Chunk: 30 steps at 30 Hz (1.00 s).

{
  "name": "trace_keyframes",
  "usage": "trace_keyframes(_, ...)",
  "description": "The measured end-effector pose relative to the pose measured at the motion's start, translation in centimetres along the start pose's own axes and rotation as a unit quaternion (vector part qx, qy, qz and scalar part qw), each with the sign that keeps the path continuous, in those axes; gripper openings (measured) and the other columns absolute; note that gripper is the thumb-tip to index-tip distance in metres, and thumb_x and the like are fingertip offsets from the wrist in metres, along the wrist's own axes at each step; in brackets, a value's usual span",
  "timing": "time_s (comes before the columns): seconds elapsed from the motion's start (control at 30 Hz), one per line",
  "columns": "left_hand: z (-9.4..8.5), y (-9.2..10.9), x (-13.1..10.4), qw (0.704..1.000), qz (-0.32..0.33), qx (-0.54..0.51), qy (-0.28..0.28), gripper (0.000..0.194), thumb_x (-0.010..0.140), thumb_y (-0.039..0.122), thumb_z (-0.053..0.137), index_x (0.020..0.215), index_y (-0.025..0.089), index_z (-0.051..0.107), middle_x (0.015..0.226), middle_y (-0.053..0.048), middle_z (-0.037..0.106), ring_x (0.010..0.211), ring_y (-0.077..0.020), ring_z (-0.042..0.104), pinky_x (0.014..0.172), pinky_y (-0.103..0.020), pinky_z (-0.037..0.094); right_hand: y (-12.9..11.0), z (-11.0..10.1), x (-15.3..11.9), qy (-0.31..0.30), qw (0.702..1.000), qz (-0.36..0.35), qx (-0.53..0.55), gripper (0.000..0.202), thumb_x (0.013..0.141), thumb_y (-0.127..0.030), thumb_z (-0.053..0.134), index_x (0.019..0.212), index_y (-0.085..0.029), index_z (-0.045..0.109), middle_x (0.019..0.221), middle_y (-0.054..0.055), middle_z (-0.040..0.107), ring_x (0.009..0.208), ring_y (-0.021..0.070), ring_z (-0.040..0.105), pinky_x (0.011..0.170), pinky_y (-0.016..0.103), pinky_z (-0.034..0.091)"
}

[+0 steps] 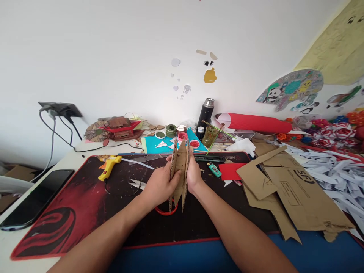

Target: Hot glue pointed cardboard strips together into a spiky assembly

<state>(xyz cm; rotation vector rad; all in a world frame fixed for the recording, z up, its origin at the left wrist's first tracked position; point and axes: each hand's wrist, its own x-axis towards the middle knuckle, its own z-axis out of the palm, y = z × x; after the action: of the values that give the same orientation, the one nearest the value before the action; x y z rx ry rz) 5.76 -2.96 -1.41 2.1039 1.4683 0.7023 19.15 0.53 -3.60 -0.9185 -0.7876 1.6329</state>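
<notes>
Between both hands, above the black and red desk mat [222, 212], stands a narrow cardboard piece [179, 174] with two upright side walls and pointed ends. My left hand [161, 181] grips its left wall, the thumb reaching inside. My right hand [193, 170] is wrapped against the right wall, its fingers mostly hidden behind the cardboard. Below and behind the piece lie scissors [166, 212] with red handles, partly covered by the cardboard and my left hand. Off to the left, a yellow hot glue gun [109, 167] lies on the mat with a glue stick in its back.
A phone [36, 199] lies at the left. Open paint jars [171, 131] stand on blue paper at the back, near a black thermos [206, 113]. A utility knife [209, 158], a green lighter-like object [214, 169], cardboard scraps [301, 193] and paper strips [338, 182] lie rightward.
</notes>
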Motion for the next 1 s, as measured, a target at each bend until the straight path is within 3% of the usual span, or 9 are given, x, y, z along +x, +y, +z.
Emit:
trace_keyframes(0.2, 0.3, 0.5, -0.1, 0.998, 0.001, 0.068, -0.001, 0.028, 0.104, 0.034, 0.04, 0.117, 0.019, 0.061, 0.093, -0.013, 0.079, 0.083, -0.0353, 0.077, 0.072, -0.039, 0.052, -0.3, 0.3, 0.0, -0.019, 1.0, 0.012, 0.01, 0.079, 0.097, -0.086, 0.039, 0.077, -0.023, 0.082, 0.094, 0.009, 0.085, 0.094, 0.0294, 0.079, 0.085, 0.037, 0.061)
trace_keyframes(0.6, 0.1, 1.2, -0.1, 0.993, 0.0, 0.114, -0.007, 0.028, 0.104, 0.03, 0.04, 0.12, 0.017, 0.06, 0.09, -0.014, 0.079, 0.084, -0.037, 0.08, 0.07, -0.04, 0.054, -0.2, 0.4, -0.1, -0.029, 0.999, -0.023, -0.024, 0.082, 0.094, -0.089, 0.034, 0.078, -0.024, 0.08, 0.093, 0.011, 0.084, 0.11, 0.0352, 0.077, 0.094, 0.044, 0.061)
trace_keyframes(1.0, 0.2, 1.3, 0.0, 0.991, 0.015, 0.134, -0.009, 0.027, 0.105, 0.029, 0.039, 0.121, 0.017, 0.058, 0.092, -0.014, 0.079, 0.086, -0.0364, 0.08, 0.069, -0.039, 0.054, -0.1, 0.3, -0.1, -0.016, 0.999, -0.028, -0.01, 0.083, 0.096, -0.088, 0.037, 0.083, -0.022, 0.084, 0.1, 0.011, 0.085, 0.103, 0.0332, 0.078, 0.092, 0.042, 0.06)
